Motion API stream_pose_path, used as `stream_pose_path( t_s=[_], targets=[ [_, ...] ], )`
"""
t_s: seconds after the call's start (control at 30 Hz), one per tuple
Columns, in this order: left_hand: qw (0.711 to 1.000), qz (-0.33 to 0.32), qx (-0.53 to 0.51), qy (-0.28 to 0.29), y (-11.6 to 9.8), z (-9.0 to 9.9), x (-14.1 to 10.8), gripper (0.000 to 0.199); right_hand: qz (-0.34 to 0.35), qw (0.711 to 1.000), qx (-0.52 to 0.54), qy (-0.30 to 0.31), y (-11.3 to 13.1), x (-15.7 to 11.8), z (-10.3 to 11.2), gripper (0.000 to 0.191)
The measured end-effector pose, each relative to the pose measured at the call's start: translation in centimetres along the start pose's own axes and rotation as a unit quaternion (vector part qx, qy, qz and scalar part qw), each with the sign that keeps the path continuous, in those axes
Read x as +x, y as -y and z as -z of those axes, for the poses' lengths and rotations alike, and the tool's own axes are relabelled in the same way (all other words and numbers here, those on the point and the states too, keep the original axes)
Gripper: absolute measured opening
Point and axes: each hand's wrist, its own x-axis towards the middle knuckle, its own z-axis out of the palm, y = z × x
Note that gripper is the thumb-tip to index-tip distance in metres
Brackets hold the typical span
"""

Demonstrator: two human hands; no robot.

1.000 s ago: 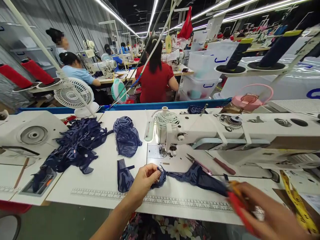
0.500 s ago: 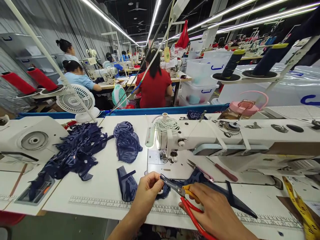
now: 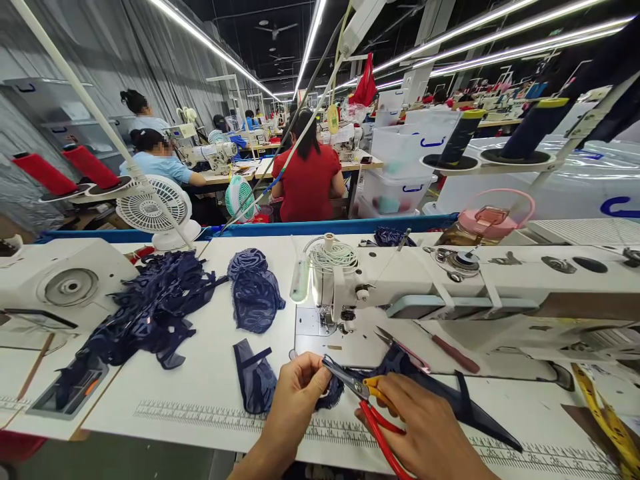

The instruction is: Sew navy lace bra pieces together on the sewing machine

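My left hand (image 3: 299, 400) pinches the edge of a navy lace garment (image 3: 435, 387) just in front of the sewing machine's needle area (image 3: 330, 320). Scissors (image 3: 373, 407) with red and yellow handles are gripped by my right hand (image 3: 425, 420), their blade tips at the fabric by my left fingertips. The garment trails to the right behind my right hand and partly under it. Left of my hands lie a small navy piece (image 3: 254, 380) and a navy lace cup (image 3: 257, 300).
A heap of navy strips (image 3: 155, 307) lies at left beside another machine (image 3: 65, 287). Thread snips (image 3: 405, 350) and a brown-handled tool (image 3: 455, 353) rest right of the needle. A yellow tape (image 3: 605, 420) hangs at right. Beyond sit several people, one in red (image 3: 310, 180).
The view has tilted slightly upward, so the table things sit a little lower in the picture. Both hands keep nearly the same hold, with the scissors still at the fabric.
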Motion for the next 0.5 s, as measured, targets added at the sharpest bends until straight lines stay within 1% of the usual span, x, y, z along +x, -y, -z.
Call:
stream_pose_path(
  t_s=[0.17,0.33,0.5],
  targets=[
    [1.000,-0.005,0.000,0.000,0.23,0.05,0.13,0.046,0.006,1.000,0.024,0.001,0.00,0.12,-0.02,0.023],
    [1.000,-0.008,0.003,-0.016,0.67,0.14,0.39,0.048,0.015,0.999,0.034,-0.011,-0.28,-0.05,-0.59,0.022],
    [1.000,-0.010,0.002,-0.015,0.65,0.14,0.50,0.045,-0.023,0.997,0.061,0.035,-0.51,-0.22,-0.62,0.026]
  ],
)
